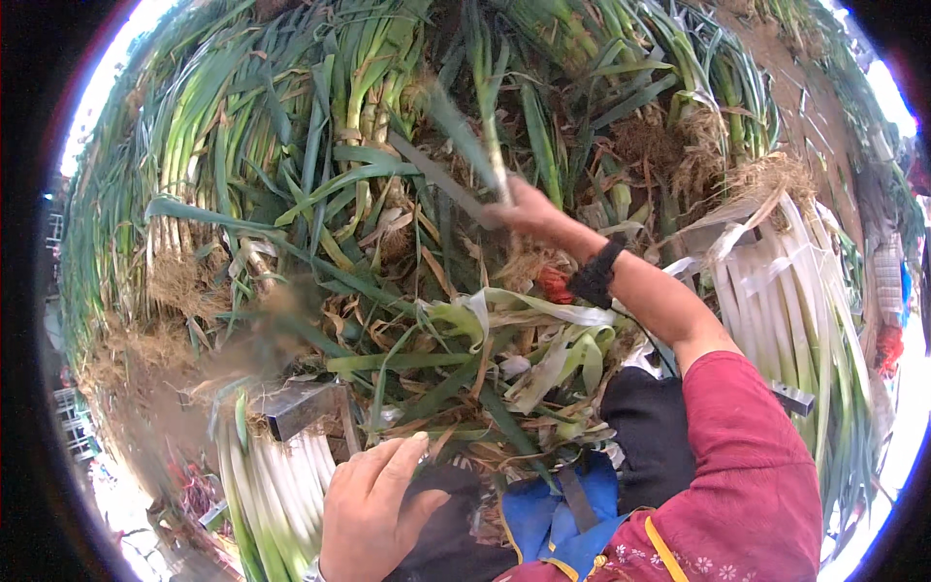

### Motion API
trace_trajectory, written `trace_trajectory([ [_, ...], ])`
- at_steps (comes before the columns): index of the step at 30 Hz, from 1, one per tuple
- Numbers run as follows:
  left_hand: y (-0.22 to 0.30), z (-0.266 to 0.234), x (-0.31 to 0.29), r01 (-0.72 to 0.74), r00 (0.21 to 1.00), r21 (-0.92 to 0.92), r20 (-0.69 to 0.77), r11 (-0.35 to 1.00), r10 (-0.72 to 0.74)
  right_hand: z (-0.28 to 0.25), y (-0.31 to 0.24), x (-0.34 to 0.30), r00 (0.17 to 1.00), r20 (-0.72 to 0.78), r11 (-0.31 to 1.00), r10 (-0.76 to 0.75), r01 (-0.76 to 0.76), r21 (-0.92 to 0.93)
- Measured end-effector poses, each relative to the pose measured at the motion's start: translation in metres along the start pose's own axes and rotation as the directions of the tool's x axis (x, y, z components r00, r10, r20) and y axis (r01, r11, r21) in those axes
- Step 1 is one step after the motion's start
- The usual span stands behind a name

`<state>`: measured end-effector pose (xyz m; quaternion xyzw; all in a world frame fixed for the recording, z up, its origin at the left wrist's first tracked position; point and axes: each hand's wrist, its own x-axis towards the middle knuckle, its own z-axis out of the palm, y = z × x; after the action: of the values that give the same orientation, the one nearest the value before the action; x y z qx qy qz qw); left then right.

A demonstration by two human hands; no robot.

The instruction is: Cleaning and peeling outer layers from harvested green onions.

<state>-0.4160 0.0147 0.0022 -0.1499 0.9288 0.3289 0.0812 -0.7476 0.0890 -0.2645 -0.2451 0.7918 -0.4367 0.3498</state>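
Note:
My right hand (524, 208) reaches forward over the pile, its fingers closed round the lower end of a long green onion (493, 145) whose green leaves point away from me. A flat grey strip that looks like a knife blade (438, 177) sticks out to the left from the same hand; its handle is hidden. Low in the view, my left hand (373, 504) has its fingers stretched out, with nothing in it. Right beside it lie peeled white-stemmed green onions (276, 485) in a metal-edged rack (296, 407).
Peeled green onions (786, 291) fill a second rack at the right. Unpeeled bundles with dry roots (184, 281) line the left and far sides. Stripped leaves and peelings (475, 388) heap up between my knees. A blue and yellow cloth (572, 514) lies at my lap.

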Motion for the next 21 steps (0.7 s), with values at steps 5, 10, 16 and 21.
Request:
trace_trajectory([
  [5,0.013,0.0,-0.002,-0.112,0.993,0.017,-0.036,0.994,0.113,-0.006,-0.072,-0.074,0.902,0.379,0.937,-0.205,0.069,0.342],
  [10,0.019,0.006,-0.015,-0.159,0.978,0.047,-0.126,0.986,0.164,-0.01,-0.1,-0.151,0.872,0.432,0.906,-0.23,0.03,0.421],
  [16,0.006,0.017,-0.025,-0.057,0.94,-0.047,-0.338,0.997,0.038,-0.027,-0.173,-0.245,0.844,0.449,0.906,-0.292,0.094,0.414],
  [21,0.014,0.022,-0.016,0.078,0.944,-0.764,-0.149,0.64,-0.293,-0.038,-0.211,-0.313,0.773,0.473,0.899,-0.422,0.291,0.327],
])
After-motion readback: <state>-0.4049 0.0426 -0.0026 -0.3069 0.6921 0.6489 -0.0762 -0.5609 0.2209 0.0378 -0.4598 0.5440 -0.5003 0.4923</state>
